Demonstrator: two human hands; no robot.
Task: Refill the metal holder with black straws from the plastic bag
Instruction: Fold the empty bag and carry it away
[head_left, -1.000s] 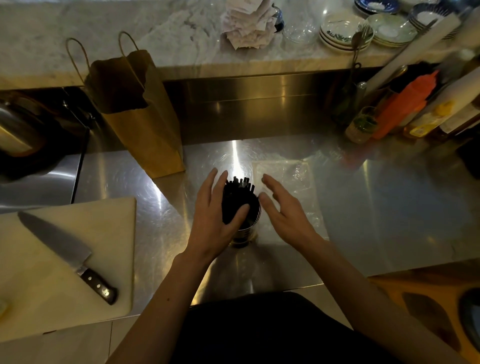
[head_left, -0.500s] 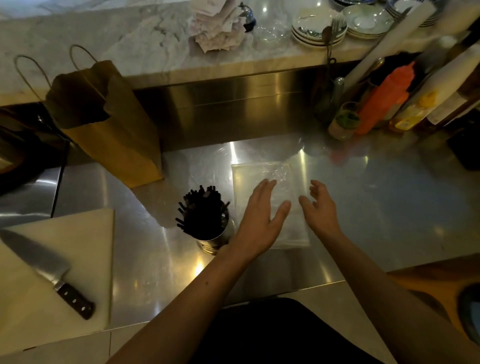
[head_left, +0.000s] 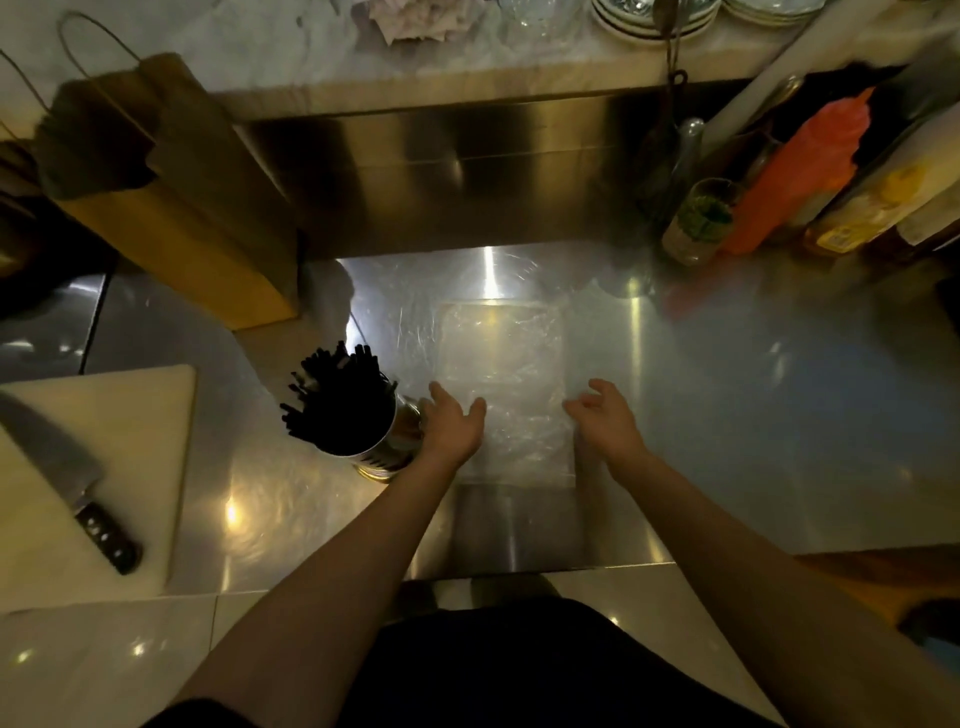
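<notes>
Only bottle label (head_left: 852, 231): yellow, unreadable.

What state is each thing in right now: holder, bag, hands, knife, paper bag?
metal holder: upright, packed with black straws
plastic bag: flat on counter, looks empty
left hand: open, at bag's left edge
right hand: open, at bag's right edge
knife: lying on cutting board
paper bag: standing, open

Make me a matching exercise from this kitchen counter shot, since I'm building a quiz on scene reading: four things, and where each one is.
Things:
1. knife
2. black straws
3. plastic bag
4. paper bag

Places:
A. flat on the steel counter, between the hands
B. standing at the back left
C. on the cutting board
D. in the metal holder

Pairs: 1-C, 2-D, 3-A, 4-B
</notes>
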